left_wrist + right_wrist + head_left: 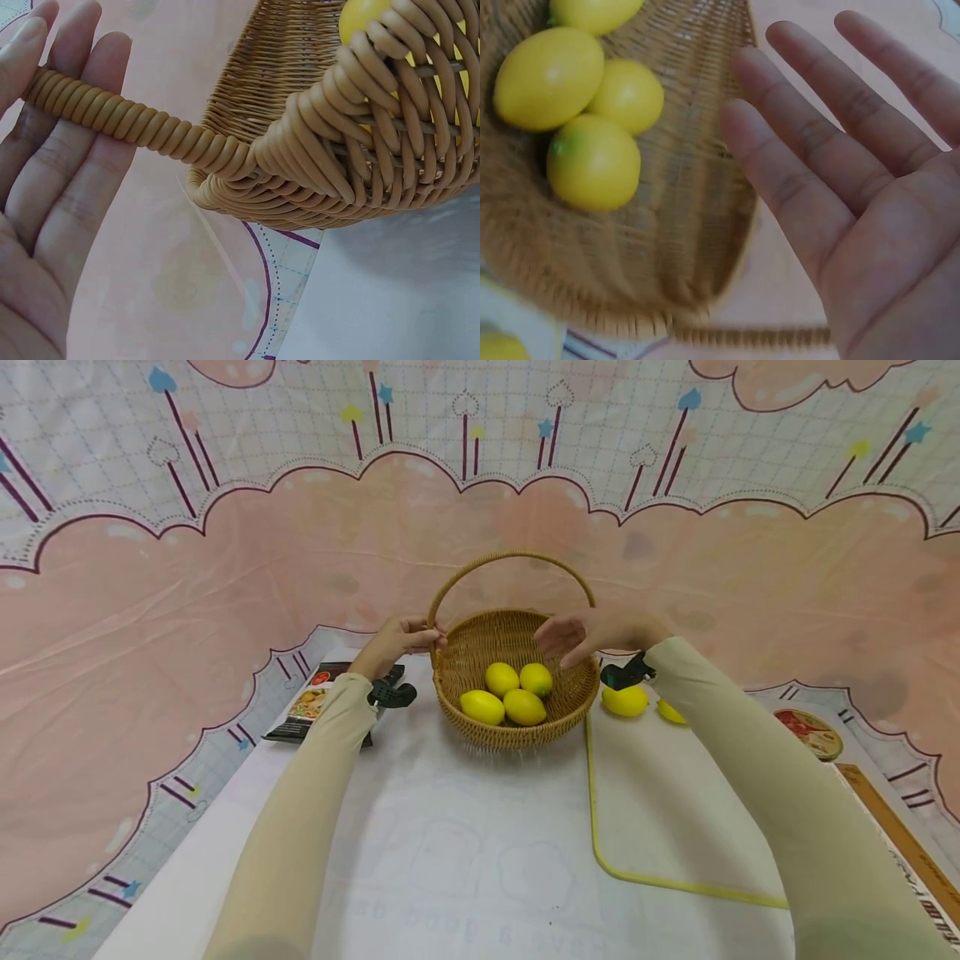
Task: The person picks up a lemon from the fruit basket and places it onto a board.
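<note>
A brown wicker basket (495, 739) with a tall arched handle (513, 555) stands on the white table, holding several yellow lemons (482, 707). At its left side my left hand (397, 642) grips the lower end of the handle. The left wrist view shows the thumb in front of the wrapped handle (112, 112) and the fingers behind it. My right hand (603, 633) is over the basket's right side, palm towards the lemons. Its fingers (810, 139) are spread and straight in the right wrist view, with nothing in them.
Two more lemons, one nearer (625, 701) and one partly behind the right sleeve (669, 712), lie on a yellow-edged white board (675, 827). A black food packet (307, 703) lies left. A round food package (810, 733) and a box (900, 827) are at right.
</note>
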A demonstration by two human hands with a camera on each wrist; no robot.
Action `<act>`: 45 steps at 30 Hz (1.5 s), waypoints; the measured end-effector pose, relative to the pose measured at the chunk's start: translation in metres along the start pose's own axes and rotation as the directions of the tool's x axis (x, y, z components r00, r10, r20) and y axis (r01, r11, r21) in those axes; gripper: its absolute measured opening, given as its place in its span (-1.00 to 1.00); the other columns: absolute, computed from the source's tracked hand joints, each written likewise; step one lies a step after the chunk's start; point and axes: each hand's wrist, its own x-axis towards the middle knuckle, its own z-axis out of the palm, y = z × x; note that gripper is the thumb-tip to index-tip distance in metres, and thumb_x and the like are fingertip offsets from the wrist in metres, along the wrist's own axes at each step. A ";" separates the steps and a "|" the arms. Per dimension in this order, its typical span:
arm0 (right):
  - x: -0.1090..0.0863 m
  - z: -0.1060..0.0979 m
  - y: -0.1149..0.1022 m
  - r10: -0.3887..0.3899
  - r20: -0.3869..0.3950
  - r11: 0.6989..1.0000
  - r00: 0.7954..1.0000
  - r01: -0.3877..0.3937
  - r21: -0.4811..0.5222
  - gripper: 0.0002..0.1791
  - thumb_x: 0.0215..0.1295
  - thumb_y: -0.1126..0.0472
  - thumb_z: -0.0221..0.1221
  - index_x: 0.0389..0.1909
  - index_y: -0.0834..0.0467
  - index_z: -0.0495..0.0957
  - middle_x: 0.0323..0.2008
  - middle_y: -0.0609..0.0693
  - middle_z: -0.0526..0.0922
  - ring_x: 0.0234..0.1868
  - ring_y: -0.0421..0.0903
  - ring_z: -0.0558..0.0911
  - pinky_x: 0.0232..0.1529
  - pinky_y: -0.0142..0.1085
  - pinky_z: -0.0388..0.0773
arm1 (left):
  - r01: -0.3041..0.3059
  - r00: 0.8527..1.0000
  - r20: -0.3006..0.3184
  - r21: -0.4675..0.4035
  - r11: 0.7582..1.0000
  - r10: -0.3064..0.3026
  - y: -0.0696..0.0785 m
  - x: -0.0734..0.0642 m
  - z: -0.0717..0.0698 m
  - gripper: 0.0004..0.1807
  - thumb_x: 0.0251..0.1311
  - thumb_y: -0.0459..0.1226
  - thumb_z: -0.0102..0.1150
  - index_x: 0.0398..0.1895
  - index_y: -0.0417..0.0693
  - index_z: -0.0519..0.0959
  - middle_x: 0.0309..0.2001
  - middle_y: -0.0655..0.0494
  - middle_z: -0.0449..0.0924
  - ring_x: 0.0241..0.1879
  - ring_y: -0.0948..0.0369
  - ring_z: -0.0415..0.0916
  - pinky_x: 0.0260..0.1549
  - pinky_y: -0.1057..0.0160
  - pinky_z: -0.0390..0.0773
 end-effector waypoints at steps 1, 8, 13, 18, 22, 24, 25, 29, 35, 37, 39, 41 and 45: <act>0.005 0.002 0.000 0.002 0.003 1.000 1.000 -0.002 0.014 -0.39 0.23 0.31 0.21 0.29 0.23 0.24 0.31 0.15 0.32 0.31 0.11 0.35 0.28 -0.13 0.40 | -0.002 1.000 0.000 0.000 1.000 0.002 -0.001 0.000 0.000 -0.58 0.35 -0.29 -0.01 0.09 -0.52 0.36 -0.37 0.31 0.65 -0.24 0.37 0.61 0.15 0.06 0.48; 0.037 0.014 0.003 -0.028 -0.002 1.000 1.000 0.028 -0.002 -0.38 0.21 0.24 0.24 0.27 0.25 0.27 0.27 0.20 0.36 0.28 0.15 0.39 0.21 -0.15 0.46 | -0.010 1.000 -0.020 0.007 1.000 0.010 -0.008 0.002 -0.003 -0.66 0.33 -0.26 0.03 0.01 -0.38 0.48 -0.35 0.29 0.66 -0.23 0.36 0.62 0.12 0.07 0.51; 0.055 0.023 0.004 -0.048 0.009 0.998 0.999 0.047 0.047 -0.42 0.25 0.35 0.16 0.27 0.33 0.23 0.25 0.33 0.32 0.25 0.21 0.39 0.18 -0.15 0.49 | -0.004 1.000 -0.024 -0.001 1.000 0.004 -0.007 0.003 -0.002 -0.66 0.33 -0.26 0.02 0.00 -0.39 0.46 -0.36 0.30 0.66 -0.24 0.35 0.62 0.18 -0.05 0.43; 0.074 0.032 0.010 -0.042 0.024 0.997 0.999 0.041 0.063 -0.44 0.27 0.37 0.13 0.28 0.33 0.24 0.24 0.38 0.32 0.25 0.24 0.38 0.21 -0.05 0.45 | -0.011 1.000 -0.012 0.006 1.000 0.011 -0.008 0.004 -0.003 -0.63 0.34 -0.25 0.01 0.04 -0.41 0.44 -0.35 0.32 0.66 -0.23 0.37 0.61 0.18 -0.03 0.44; 0.087 0.040 0.015 -0.018 0.036 0.998 0.999 0.016 0.054 -0.41 0.26 0.35 0.16 0.29 0.34 0.23 0.25 0.36 0.33 0.27 0.20 0.38 0.22 -0.04 0.44 | -0.015 0.999 -0.028 0.012 1.000 0.016 -0.008 0.005 -0.002 -0.63 0.34 -0.26 0.02 0.07 -0.39 0.44 -0.33 0.31 0.67 -0.22 0.36 0.62 0.09 0.11 0.53; 0.092 0.044 0.016 -0.004 0.041 0.998 0.999 0.002 0.062 -0.39 0.25 0.36 0.16 0.30 0.35 0.21 0.27 0.34 0.32 0.28 0.18 0.38 0.23 -0.07 0.44 | -0.016 0.999 -0.039 0.013 1.000 0.016 -0.007 0.006 -0.001 -0.62 0.33 -0.27 0.02 0.08 -0.40 0.44 -0.33 0.30 0.68 -0.21 0.35 0.62 0.05 0.16 0.56; 0.094 0.045 0.016 0.000 0.044 0.998 0.999 -0.003 0.065 -0.39 0.25 0.36 0.16 0.30 0.36 0.20 0.27 0.34 0.31 0.28 0.18 0.37 0.24 -0.09 0.44 | -0.015 0.999 -0.040 0.016 1.000 0.016 -0.006 0.006 -0.001 -0.61 0.33 -0.27 0.02 0.09 -0.40 0.43 -0.33 0.30 0.68 -0.21 0.35 0.62 0.04 0.17 0.57; 0.100 0.052 0.018 0.021 0.067 0.996 0.998 -0.027 0.088 -0.36 0.25 0.36 0.15 0.32 0.37 0.17 0.29 0.34 0.28 0.28 0.19 0.38 0.24 -0.09 0.44 | -0.002 0.999 -0.037 0.017 1.000 0.002 -0.004 0.007 0.000 -0.59 0.33 -0.26 0.03 0.11 -0.41 0.42 -0.30 0.27 0.69 -0.19 0.34 0.62 0.06 0.14 0.56; 0.106 0.057 0.021 0.054 0.067 0.996 0.996 -0.059 0.072 -0.36 0.24 0.33 0.16 0.33 0.32 0.19 0.32 0.27 0.27 0.29 0.16 0.37 0.20 -0.12 0.48 | 0.027 1.000 -0.003 0.014 1.000 -0.027 0.001 0.007 -0.003 -0.57 0.33 -0.23 0.04 0.15 -0.34 0.42 -0.22 0.24 0.70 -0.16 0.35 0.61 0.21 -0.02 0.42; 0.106 0.058 0.021 0.070 0.057 0.995 0.996 -0.074 0.063 -0.37 0.24 0.32 0.17 0.32 0.30 0.21 0.31 0.25 0.28 0.29 0.14 0.38 0.20 -0.13 0.48 | 0.029 1.000 0.003 0.017 0.999 -0.029 0.003 0.007 -0.004 -0.56 0.33 -0.21 0.04 0.17 -0.32 0.42 -0.18 0.20 0.70 -0.15 0.35 0.61 0.23 -0.06 0.38; 0.107 0.059 0.022 0.083 0.053 0.995 0.995 -0.086 0.056 -0.37 0.24 0.31 0.18 0.32 0.28 0.22 0.31 0.24 0.30 0.29 0.13 0.38 0.20 -0.13 0.48 | 0.027 1.000 0.008 0.023 0.999 -0.027 0.004 0.007 -0.004 -0.55 0.34 -0.20 0.03 0.18 -0.31 0.42 -0.15 0.17 0.69 -0.14 0.33 0.61 0.24 -0.09 0.35; 0.109 0.060 0.023 0.092 0.051 0.995 0.995 -0.094 0.045 -0.37 0.23 0.30 0.19 0.31 0.27 0.23 0.30 0.24 0.31 0.30 0.11 0.37 0.20 -0.13 0.48 | 0.022 1.000 0.006 0.030 0.999 -0.022 0.006 0.008 -0.003 -0.54 0.35 -0.17 0.01 0.18 -0.30 0.43 -0.15 0.15 0.69 -0.13 0.30 0.61 0.23 -0.09 0.37; 0.112 0.062 0.026 0.104 0.049 0.994 0.993 -0.106 0.028 -0.36 0.22 0.29 0.21 0.31 0.26 0.24 0.30 0.24 0.32 0.31 0.12 0.36 0.21 -0.12 0.47 | 0.008 1.000 0.009 0.039 0.999 -0.009 0.008 0.009 -0.002 -0.51 0.38 -0.14 -0.05 0.19 -0.35 0.40 -0.18 0.17 0.68 -0.12 0.27 0.60 0.18 -0.05 0.43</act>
